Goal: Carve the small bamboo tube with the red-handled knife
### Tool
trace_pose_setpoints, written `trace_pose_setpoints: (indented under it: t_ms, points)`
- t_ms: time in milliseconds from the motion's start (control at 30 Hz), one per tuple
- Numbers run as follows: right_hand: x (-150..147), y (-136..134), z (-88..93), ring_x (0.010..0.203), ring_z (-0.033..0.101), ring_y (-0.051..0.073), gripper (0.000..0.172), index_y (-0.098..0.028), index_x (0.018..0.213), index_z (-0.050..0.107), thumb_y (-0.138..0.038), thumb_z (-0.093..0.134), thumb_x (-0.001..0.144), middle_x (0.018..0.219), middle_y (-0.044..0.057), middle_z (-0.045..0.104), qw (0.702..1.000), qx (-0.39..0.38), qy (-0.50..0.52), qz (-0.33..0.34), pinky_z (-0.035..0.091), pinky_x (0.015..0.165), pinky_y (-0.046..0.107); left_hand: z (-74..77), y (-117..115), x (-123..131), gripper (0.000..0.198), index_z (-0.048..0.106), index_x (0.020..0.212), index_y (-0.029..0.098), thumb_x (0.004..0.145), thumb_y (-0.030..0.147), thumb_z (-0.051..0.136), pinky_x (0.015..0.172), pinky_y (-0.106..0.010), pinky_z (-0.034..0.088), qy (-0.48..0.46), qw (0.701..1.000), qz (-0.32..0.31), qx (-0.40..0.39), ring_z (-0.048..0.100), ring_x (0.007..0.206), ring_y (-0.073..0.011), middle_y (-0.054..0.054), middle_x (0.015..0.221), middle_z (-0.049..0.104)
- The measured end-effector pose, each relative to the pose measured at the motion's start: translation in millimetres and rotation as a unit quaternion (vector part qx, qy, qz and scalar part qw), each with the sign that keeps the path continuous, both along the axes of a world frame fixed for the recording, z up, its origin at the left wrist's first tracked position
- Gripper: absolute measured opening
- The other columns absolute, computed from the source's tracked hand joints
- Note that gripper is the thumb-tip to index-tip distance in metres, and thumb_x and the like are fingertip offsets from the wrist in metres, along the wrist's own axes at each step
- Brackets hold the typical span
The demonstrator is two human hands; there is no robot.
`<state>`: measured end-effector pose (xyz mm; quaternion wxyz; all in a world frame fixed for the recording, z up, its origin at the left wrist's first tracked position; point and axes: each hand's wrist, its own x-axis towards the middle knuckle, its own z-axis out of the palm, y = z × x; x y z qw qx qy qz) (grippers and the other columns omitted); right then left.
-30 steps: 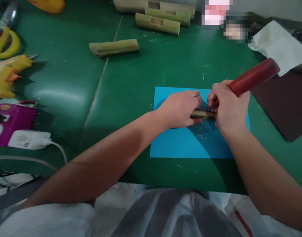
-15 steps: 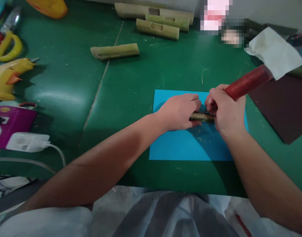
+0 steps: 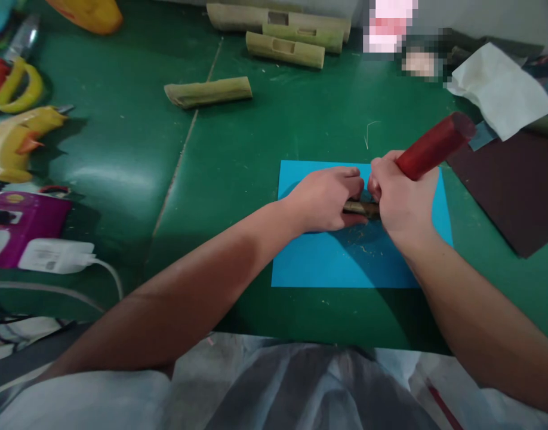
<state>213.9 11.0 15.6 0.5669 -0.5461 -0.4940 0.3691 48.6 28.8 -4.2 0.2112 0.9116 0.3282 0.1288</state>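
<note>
My left hand (image 3: 325,197) is closed round a short piece of bamboo (image 3: 362,208), pressing it down on a blue sheet (image 3: 310,263). My right hand (image 3: 408,194) grips a tool with a thick red handle (image 3: 435,146); the handle slants up to the right. The tool's working end is hidden behind the right hand, at the bamboo's right side. Both hands are close together with a small gap between the fingers. Small pale shavings (image 3: 359,236) lie on the blue sheet just below the bamboo.
Cut bamboo tubes (image 3: 285,51) with slots lie at the back, and one bamboo piece (image 3: 209,92) sits nearer. At left are scissors (image 3: 18,86), a yellow glue gun (image 3: 25,140) and a purple power strip (image 3: 32,218). White paper (image 3: 502,89) and a dark board (image 3: 511,191) are at right.
My right hand has shifted slightly left, and the red handle has swung left and become steeper, away from the white paper. The left hand still holds the bamboo in place.
</note>
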Motion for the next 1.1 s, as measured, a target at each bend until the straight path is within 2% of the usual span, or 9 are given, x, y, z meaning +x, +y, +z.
trace_pose_setpoints:
  t_ms: [133,233,367,633,733,833,967,1100]
  points:
    - [3,-3,4.0,0.047,0.032,0.014,0.048,-0.03,0.05,0.044,-0.021,0.07,0.089,0.048,-0.006,0.036,0.998,-0.018,0.055,0.026,0.03,0.051,0.034,6.4,1,3,0.031,0.075,0.106,0.02,0.101,0.05,0.081,0.088,-0.044,0.058,0.046,0.998,0.028,-0.029,0.078,0.109,-0.0334,-0.015,0.118,0.08]
    - [8,-2,1.2,0.051,0.037,0.016,0.042,-0.031,0.053,0.048,-0.022,0.07,0.088,0.051,-0.004,0.042,0.998,-0.007,0.063,-0.004,0.034,0.054,0.036,12.6,0,5,0.031,0.075,0.106,0.02,0.099,0.049,0.083,0.087,-0.04,0.056,0.059,0.997,0.045,-0.03,0.078,0.111,-0.0311,-0.013,0.116,0.08]
    - [11,1,-2.5,0.054,0.04,0.018,0.039,-0.032,0.053,0.05,-0.025,0.068,0.087,0.053,-0.002,0.046,0.999,-0.025,0.041,-0.006,0.038,0.057,0.038,17.4,-2,5,0.029,0.076,0.108,0.021,0.099,0.048,0.082,0.086,-0.037,0.054,0.074,0.995,0.056,-0.032,0.078,0.111,-0.0282,-0.01,0.117,0.081]
    - [10,0,-1.4,0.055,0.043,0.018,0.042,-0.031,0.054,0.053,-0.027,0.072,0.091,0.053,-0.003,0.048,0.999,-0.023,0.047,0.012,0.044,0.06,0.037,21.7,-3,7,0.031,0.077,0.113,0.021,0.099,0.048,0.082,0.089,-0.037,0.055,0.099,0.993,0.055,-0.036,0.078,0.119,-0.031,-0.011,0.122,0.081]
    - [9,1,-1.1,0.053,0.043,0.018,0.044,-0.031,0.054,0.052,-0.025,0.072,0.092,0.053,-0.003,0.047,0.999,-0.034,0.04,0.012,0.042,0.059,0.037,21.6,-3,8,0.033,0.077,0.115,0.02,0.099,0.049,0.081,0.092,-0.038,0.057,0.102,0.992,0.054,-0.04,0.078,0.122,-0.0327,-0.012,0.123,0.081]
    - [6,2,-0.2,0.053,0.042,0.018,0.041,-0.031,0.052,0.053,-0.021,0.071,0.087,0.053,-0.003,0.048,0.998,-0.042,0.038,0.007,0.041,0.059,0.038,18.7,-3,7,0.032,0.076,0.113,0.021,0.099,0.049,0.081,0.094,-0.041,0.059,0.097,0.993,0.056,-0.04,0.078,0.122,-0.0345,-0.013,0.124,0.081]
    - [0,2,2.3,0.057,0.039,0.017,0.039,-0.031,0.054,0.05,-0.018,0.075,0.081,0.055,-0.003,0.045,0.999,-0.037,0.011,-0.009,0.038,0.06,0.039,12.5,-3,4,0.029,0.075,0.111,0.022,0.098,0.048,0.079,0.1,-0.046,0.062,0.045,0.997,0.048,-0.035,0.078,0.126,-0.036,-0.015,0.13,0.081]
    - [0,3,5.3,0.055,0.033,0.016,0.049,-0.031,0.052,0.043,-0.029,0.079,0.085,0.052,-0.004,0.038,0.998,-0.059,0.01,0.015,0.036,0.058,0.039,10.4,-1,3,0.029,0.076,0.109,0.021,0.099,0.048,0.078,0.101,-0.046,0.062,0.041,0.998,0.043,-0.037,0.078,0.124,-0.0355,-0.015,0.124,0.081]
